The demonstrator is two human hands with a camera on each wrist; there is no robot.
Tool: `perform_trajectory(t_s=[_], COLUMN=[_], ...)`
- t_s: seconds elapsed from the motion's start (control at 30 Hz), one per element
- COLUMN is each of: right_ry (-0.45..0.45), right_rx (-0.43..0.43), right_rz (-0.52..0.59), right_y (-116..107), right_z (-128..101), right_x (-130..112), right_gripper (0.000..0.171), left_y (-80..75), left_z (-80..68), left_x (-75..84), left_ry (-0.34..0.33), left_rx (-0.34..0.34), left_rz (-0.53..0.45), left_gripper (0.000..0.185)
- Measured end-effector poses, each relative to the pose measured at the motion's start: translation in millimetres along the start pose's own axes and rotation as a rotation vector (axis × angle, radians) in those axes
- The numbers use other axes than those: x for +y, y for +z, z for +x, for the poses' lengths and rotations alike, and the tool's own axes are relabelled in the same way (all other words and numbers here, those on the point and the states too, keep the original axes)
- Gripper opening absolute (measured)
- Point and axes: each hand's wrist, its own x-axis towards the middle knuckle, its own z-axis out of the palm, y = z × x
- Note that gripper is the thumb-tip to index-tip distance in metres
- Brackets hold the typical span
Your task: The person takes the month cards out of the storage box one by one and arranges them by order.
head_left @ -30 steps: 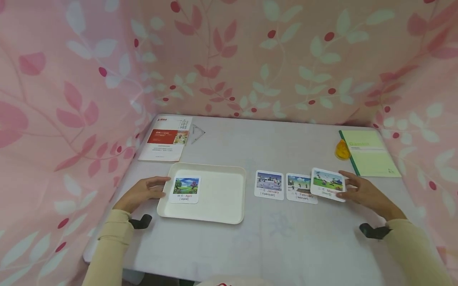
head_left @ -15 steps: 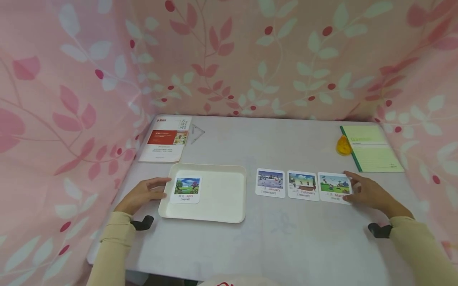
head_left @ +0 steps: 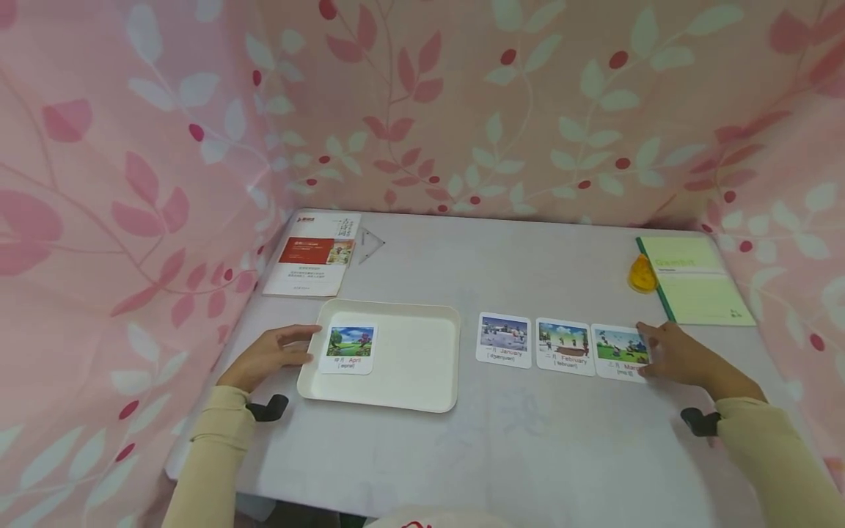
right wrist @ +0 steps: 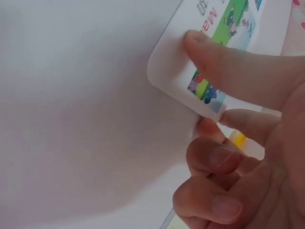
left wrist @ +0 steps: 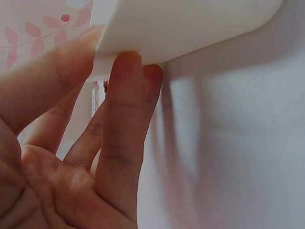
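Note:
My right hand [head_left: 683, 357] pinches the right edge of the March picture card [head_left: 617, 350], thumb on its face and index finger at its edge, as the right wrist view shows. The card lies at the right end of a row, beside the February card [head_left: 563, 345] and the January card [head_left: 504, 340]. On the other side, my left hand [head_left: 267, 356] holds the left rim of a white tray [head_left: 416, 359]. Its fingertips [left wrist: 127, 59] press the tray's outer wall in the left wrist view. Inside the tray, at its left, rests the April card [head_left: 348, 349].
A book with a red band [head_left: 310, 253] lies at the back left, with a clear set square [head_left: 371, 246] beside it. At the back right, a yellow drop-shaped object [head_left: 642, 275] sits against a green notebook [head_left: 700, 282]. Floral cloth [head_left: 462, 110] surrounds the table.
My right hand has lowered the March card from above the February card's edge to its right, where the card now lies in line. My left hand stays at the tray.

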Motion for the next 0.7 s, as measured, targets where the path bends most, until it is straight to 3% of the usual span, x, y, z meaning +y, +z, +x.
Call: perform_trajectory(t_s=[0.37,0.5,0.6,0.7], right_ry=[0.005,-0.020,-0.049,-0.118], right_rx=[-0.052,-0.015,0.066,0.143], right_rz=[0.014,0.028,0.071,0.112], right_y=[2,-3,-15,-27], right_z=[6,4,3,12], right_x=[-2,-4,-23,-64], right_gripper=[0.104,0.109,0.108,0.098], left_y=[-3.0,-1.7,-0.1,-0.3], left_z=[-3.2,-3.8,-1.7,-0.7], left_x=[-2.3,-3.5,-4.1,-4.3], left_ry=[0.003,0.010,0.026,0.029], left_rx=[-0.011,-0.026,-0.034,-0.025], left_rz=[-0.029,-0.045,-0.058,-0.057], left_gripper=[0.062,0.062,0.061,0.061])
